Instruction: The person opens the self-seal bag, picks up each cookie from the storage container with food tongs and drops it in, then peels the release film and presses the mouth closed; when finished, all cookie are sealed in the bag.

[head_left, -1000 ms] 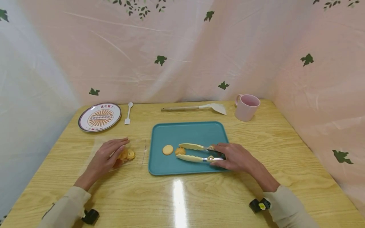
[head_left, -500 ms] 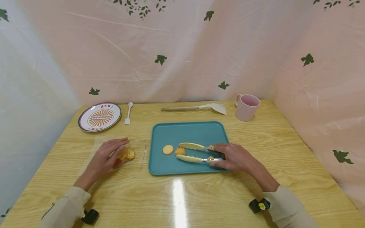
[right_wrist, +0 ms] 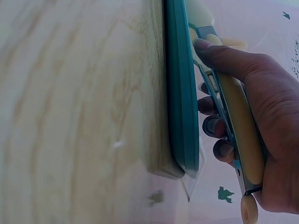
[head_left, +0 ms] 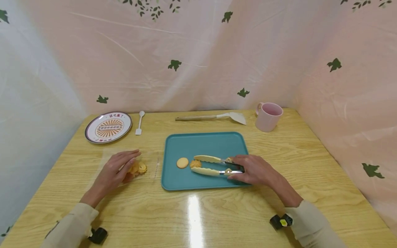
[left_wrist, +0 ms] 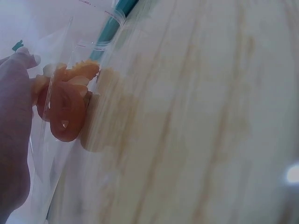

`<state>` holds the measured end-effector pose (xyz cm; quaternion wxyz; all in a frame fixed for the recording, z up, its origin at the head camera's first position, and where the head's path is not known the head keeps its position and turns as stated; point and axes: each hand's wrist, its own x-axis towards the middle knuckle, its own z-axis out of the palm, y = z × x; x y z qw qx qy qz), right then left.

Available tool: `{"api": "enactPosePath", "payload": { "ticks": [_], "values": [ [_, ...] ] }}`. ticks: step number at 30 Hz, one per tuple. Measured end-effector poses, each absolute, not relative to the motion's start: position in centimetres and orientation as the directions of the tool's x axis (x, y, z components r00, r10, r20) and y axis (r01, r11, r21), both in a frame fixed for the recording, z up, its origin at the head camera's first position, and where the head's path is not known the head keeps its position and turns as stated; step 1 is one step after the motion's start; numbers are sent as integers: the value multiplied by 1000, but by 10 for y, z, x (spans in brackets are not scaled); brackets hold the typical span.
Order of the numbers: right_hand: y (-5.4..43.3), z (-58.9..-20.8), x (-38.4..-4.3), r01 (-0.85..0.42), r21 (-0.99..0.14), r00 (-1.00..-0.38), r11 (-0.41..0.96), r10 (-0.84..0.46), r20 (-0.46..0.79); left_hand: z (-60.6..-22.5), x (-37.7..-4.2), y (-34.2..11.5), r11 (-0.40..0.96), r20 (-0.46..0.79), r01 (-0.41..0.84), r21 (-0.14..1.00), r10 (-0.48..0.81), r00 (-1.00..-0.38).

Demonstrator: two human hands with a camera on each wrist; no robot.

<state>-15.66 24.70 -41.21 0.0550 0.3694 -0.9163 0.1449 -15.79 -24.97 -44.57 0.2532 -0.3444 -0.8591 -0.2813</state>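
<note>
Our right hand [head_left: 255,169] grips tongs [head_left: 207,171] partly hiding a cookie [head_left: 195,164]; our left hand [head_left: 113,169] partly covers snacks [head_left: 141,168], and we can't tell its hold.

The head camera looks forward and down over the counter [head_left: 149,206]. The wrist cameras look from low, tipped sideways — close by the left hand [left_wrist: 14,126] and right hand [right_wrist: 273,109]. All three see the blue tray [head_left: 204,144].

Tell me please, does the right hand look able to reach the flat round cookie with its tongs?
Probably not directly: the right hand holds the tongs open around the ridged cookie, which likely blocks the way to the flat round cookie.
</note>
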Motion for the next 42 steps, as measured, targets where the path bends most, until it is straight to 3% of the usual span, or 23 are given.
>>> {"api": "enactPosePath", "payload": {
  "ticks": [10,18,31,42],
  "values": [
    [248,-413,-157,-696,-249,-718,674,-657,229,-446,-158,-250,605,634,739,297,453,-626],
    [249,-413,-156,-691,-258,-723,675,-645,246,-445,-157,-250,631,603,705,323,437,-667],
    [246,-412,-156,-639,-253,-767,726,-628,135,-446,-158,-250,647,585,693,318,442,-680],
    [244,-407,-161,-644,-270,-761,716,-636,129,-444,-157,-247,625,602,711,323,444,-663]
  ]
}}
